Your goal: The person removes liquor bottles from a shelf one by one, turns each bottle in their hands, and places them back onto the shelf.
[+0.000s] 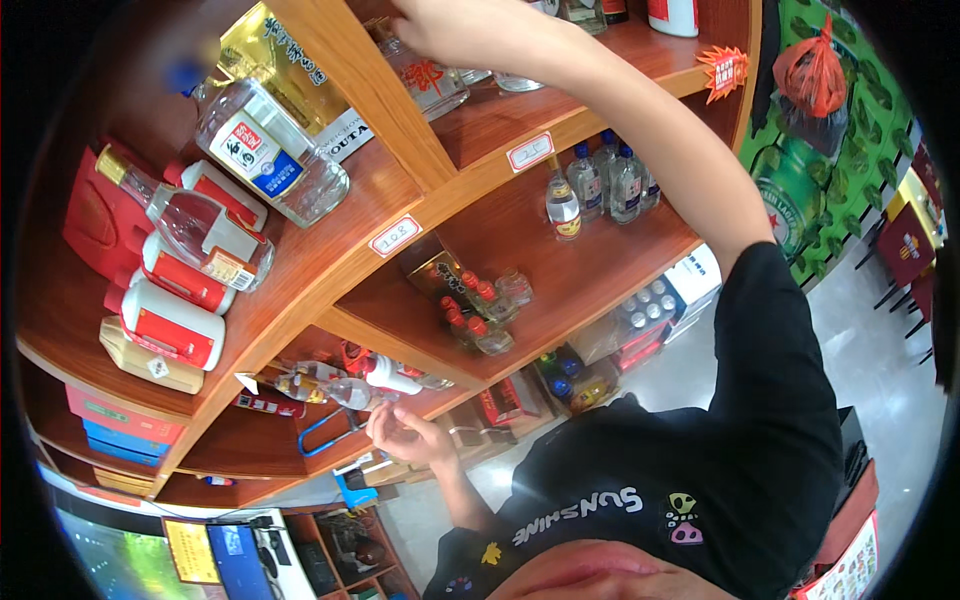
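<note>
My right arm stretches up across the shelf, with my right hand point(435, 28) at the top edge of the picture. It is right by a clear glass bottle point(432, 82) with red lettering; its fingertips are cut off, so a grip cannot be made out. Lower down, my left hand point(408, 436) hangs in front of the shelf edge with loosely curled, parted fingers and nothing in it. Near it stand small bottles point(348, 392) in a lower compartment. A large clear bottle point(262, 150) with a white and blue label is in the neighbouring upper compartment, beside a gold box point(262, 48).
The wooden shelf point(440, 205) has upright dividers and price tags point(396, 236). Gold-capped point(205, 225) and red-capped bottles point(483, 310) fill other compartments, with several blue-capped bottles point(625, 185) to the right. A red bag point(812, 75) hangs by the green wall.
</note>
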The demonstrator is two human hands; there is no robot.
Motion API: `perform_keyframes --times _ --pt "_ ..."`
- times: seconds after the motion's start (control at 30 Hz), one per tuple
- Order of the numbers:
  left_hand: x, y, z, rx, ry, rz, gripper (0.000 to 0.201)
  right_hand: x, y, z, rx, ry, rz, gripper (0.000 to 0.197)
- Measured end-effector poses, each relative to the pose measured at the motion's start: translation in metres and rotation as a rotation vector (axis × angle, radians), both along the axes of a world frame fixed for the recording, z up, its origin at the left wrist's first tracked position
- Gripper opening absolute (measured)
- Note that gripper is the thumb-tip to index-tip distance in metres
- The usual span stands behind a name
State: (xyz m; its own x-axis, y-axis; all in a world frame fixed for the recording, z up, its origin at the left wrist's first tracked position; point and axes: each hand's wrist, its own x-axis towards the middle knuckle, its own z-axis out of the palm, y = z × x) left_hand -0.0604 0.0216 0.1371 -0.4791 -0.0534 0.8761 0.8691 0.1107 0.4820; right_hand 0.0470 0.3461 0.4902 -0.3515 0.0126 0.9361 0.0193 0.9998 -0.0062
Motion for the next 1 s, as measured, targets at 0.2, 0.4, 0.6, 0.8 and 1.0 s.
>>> perform_keyframes --times 0.2,0.4,0.6,0.8,1.0 --pt "0.021 0.010 0.020 0.073 -0.022 -0.158 0.022 -0.014 0.010 0.006 -0.157 -0.361 -0.117 0.020" --pt "0.031 0.021 0.023 0.064 -0.047 -0.191 0.016 -0.009 0.006 0.004 -0.187 -0.278 -0.019 0.028" --pt "0.051 0.034 0.040 0.049 -0.014 -0.364 0.010 0.055 -0.036 0.001 -0.217 -0.313 0.036 0.022" --pt "0.074 0.055 0.070 -0.158 -0.106 -0.884 0.013 0.093 -0.072 -0.028 -0.044 0.078 0.174 0.022" --pt "0.117 0.078 0.100 -0.274 -0.899 -1.841 0.082 0.122 -0.075 -0.142 -1.125 -0.401 0.818 0.024"
